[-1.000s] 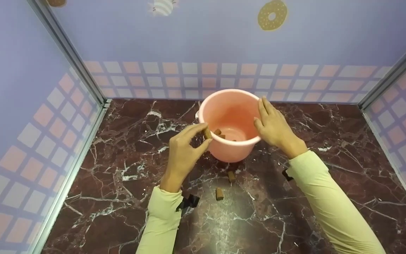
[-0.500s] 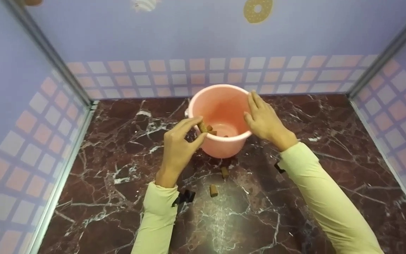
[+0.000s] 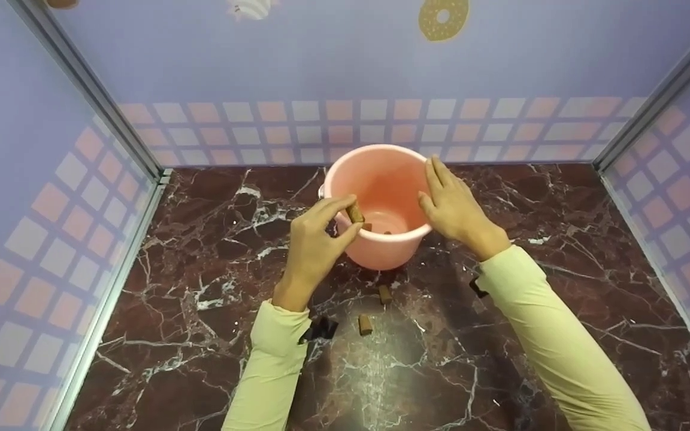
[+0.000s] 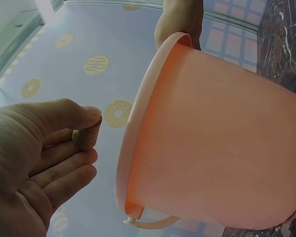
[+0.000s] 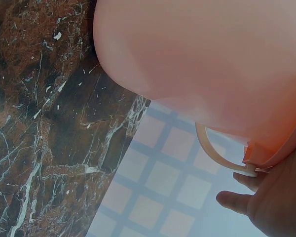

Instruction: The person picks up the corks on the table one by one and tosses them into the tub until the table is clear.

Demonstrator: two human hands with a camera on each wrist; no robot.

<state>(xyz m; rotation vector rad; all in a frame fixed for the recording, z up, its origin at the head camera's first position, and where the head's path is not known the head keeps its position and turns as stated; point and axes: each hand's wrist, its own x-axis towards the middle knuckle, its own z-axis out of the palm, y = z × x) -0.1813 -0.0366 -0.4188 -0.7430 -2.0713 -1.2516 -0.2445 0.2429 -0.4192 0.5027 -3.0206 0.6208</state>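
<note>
A pink bucket (image 3: 381, 254) stands on the dark marbled surface, with several small brown pieces, partly hidden, at its bottom. My left hand (image 3: 315, 245) pinches a small brown cork (image 3: 354, 212) between thumb and fingers, just over the bucket's near-left rim. In the left wrist view the cork (image 4: 86, 137) looks short and tapered, apart from the bucket wall. At the right rim my right hand (image 3: 456, 209) holds the bucket, its thumb over the inside and fingers along the outer side. Two more corks, a nearer one (image 3: 365, 325) and a farther one (image 3: 385, 294), lie in front of the bucket.
The brown marbled tabletop (image 3: 201, 359) is bounded by a back wall (image 3: 297, 72) and side walls with pink and white squares. A metal rail (image 3: 105, 323) edges the left side. The bucket's pale handle (image 5: 212, 150) hangs outside it.
My left hand with the cork has shifted slightly right and inward over the bucket rim. My right hand stays on the rim. The head view has shifted a little.
</note>
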